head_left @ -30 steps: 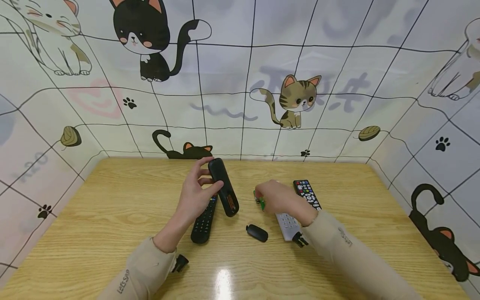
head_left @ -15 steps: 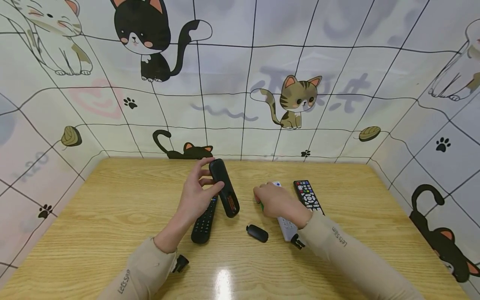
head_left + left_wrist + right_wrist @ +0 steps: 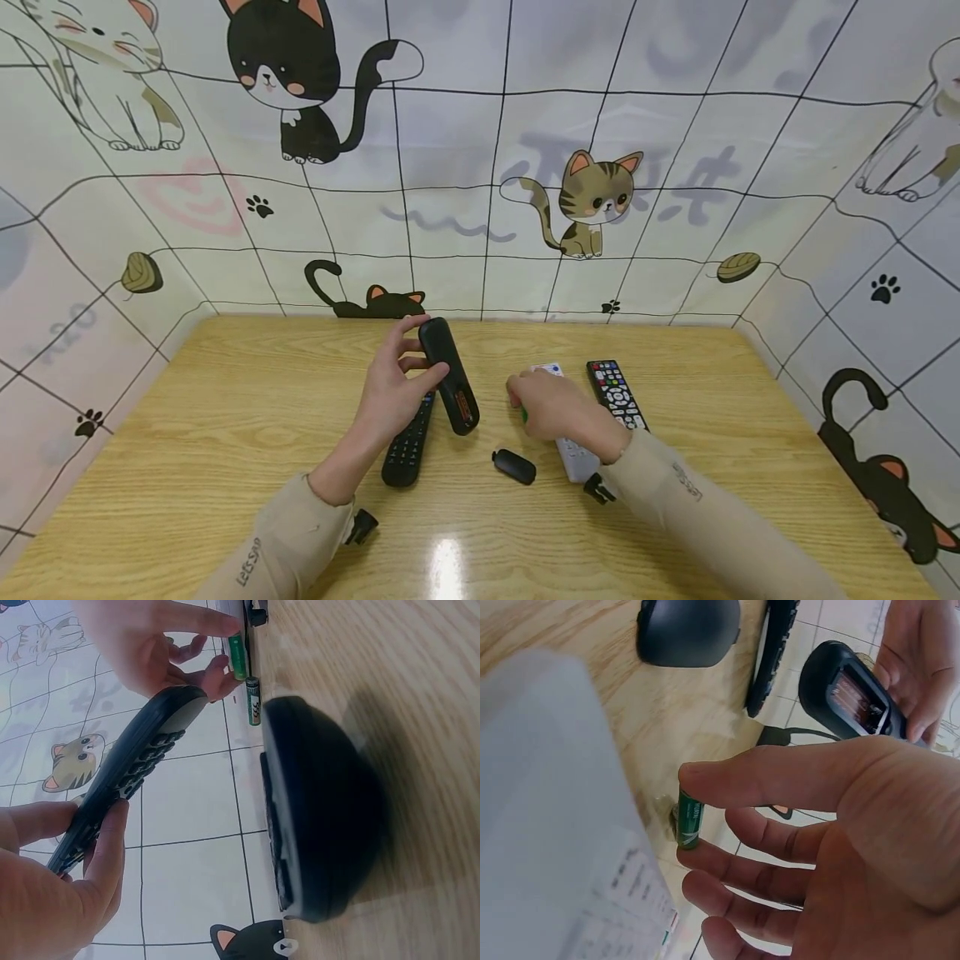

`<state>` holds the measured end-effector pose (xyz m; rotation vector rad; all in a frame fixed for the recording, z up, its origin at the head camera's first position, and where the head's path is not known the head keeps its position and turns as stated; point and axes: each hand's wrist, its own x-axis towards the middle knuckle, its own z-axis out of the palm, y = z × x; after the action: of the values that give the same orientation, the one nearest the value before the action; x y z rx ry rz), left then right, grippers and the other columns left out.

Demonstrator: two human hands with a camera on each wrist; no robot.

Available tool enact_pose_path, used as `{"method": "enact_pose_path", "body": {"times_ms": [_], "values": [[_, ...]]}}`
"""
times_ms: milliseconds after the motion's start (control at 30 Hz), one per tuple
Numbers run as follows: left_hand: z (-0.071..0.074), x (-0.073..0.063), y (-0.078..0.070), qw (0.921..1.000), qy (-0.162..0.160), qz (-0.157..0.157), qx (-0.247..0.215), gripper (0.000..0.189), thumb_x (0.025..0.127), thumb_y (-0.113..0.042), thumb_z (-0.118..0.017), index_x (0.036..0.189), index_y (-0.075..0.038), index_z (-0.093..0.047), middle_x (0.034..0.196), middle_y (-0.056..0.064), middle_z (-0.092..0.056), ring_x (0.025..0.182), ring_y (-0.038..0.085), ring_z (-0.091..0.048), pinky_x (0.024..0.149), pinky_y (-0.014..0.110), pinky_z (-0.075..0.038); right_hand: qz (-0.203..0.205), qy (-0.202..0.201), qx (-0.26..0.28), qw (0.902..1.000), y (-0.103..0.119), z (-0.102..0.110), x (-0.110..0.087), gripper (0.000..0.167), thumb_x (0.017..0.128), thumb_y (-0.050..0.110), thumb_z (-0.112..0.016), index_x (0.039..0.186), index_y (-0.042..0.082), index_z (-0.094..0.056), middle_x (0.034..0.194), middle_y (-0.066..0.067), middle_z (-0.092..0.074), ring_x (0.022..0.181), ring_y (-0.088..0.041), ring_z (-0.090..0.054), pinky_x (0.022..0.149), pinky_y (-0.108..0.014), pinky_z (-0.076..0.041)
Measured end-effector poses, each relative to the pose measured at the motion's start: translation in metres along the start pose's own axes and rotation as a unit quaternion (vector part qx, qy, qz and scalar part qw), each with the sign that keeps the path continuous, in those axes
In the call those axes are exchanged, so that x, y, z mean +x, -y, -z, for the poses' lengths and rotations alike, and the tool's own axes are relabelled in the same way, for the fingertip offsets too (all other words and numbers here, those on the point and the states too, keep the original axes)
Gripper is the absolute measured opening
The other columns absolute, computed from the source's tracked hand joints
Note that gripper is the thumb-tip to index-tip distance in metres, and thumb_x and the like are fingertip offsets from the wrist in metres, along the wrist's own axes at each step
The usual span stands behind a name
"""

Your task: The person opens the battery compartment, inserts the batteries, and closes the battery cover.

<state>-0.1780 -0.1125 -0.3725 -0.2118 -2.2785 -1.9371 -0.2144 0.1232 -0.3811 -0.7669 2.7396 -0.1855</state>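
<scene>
My left hand (image 3: 393,379) holds a black remote control (image 3: 448,375) above the table, between thumb and fingers. The remote's back faces me, and its battery compartment (image 3: 859,701) is uncovered at the lower end. To the right, my right hand (image 3: 555,404) pinches a green battery (image 3: 691,819) between thumb and fingertip, low over the tabletop. Close by it, a second battery (image 3: 253,701) shows in the left wrist view; the hand hides it in the head view. A small black battery cover (image 3: 514,467) lies on the table between the hands.
Another black remote (image 3: 407,446) lies beneath the left hand. A white remote (image 3: 576,460) is partly under the right wrist, with a black remote with coloured buttons (image 3: 617,392) to its right. Cat-patterned cloth (image 3: 450,208) closes off the wooden table's (image 3: 247,417) back and sides.
My right hand has shifted slightly left and now covers most of the green batteries seen beside it earlier. More of the white remote's far end shows. My left hand and its remote stay nearly still.
</scene>
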Motion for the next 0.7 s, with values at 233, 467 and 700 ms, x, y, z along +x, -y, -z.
{"method": "enact_pose_path", "body": {"times_ms": [233, 467, 700], "values": [[-0.001, 0.001, 0.003, 1.0, 0.001, -0.005, 0.001, 0.067, 0.094, 0.004, -0.072, 0.152, -0.016, -0.045, 0.123, 0.02, -0.058, 0.103, 0.032, -0.068, 0.078, 0.029, -0.057, 0.004, -0.019, 0.035, 0.9992, -0.001, 0.006, -0.007, 0.03, 0.084, -0.002, -0.076, 0.11, 0.008, -0.066, 0.105, -0.004, -0.064, 0.087, -0.02, -0.055, 0.066, -0.036, -0.048], [-0.002, 0.001, 0.003, 1.0, 0.001, -0.003, -0.001, 0.067, 0.094, 0.003, -0.072, 0.152, -0.016, -0.045, 0.122, 0.02, -0.058, 0.104, 0.032, -0.068, 0.079, 0.031, -0.057, 0.027, -0.072, 0.077, 0.9941, 0.004, 0.014, -0.019, 0.036, 0.086, 0.005, -0.081, 0.119, 0.004, -0.067, 0.117, -0.008, -0.065, 0.106, -0.028, -0.062, 0.081, -0.043, -0.055], [-0.003, 0.002, 0.004, 1.0, 0.004, -0.001, -0.004, 0.067, 0.094, 0.002, -0.072, 0.152, -0.018, -0.045, 0.122, 0.019, -0.059, 0.103, 0.031, -0.068, 0.079, 0.031, -0.057, 0.085, -0.114, 0.097, 0.985, 0.008, 0.014, -0.023, 0.038, 0.086, 0.006, -0.082, 0.121, 0.004, -0.067, 0.116, -0.006, -0.065, 0.099, -0.028, -0.063, 0.08, -0.04, -0.053]]}}
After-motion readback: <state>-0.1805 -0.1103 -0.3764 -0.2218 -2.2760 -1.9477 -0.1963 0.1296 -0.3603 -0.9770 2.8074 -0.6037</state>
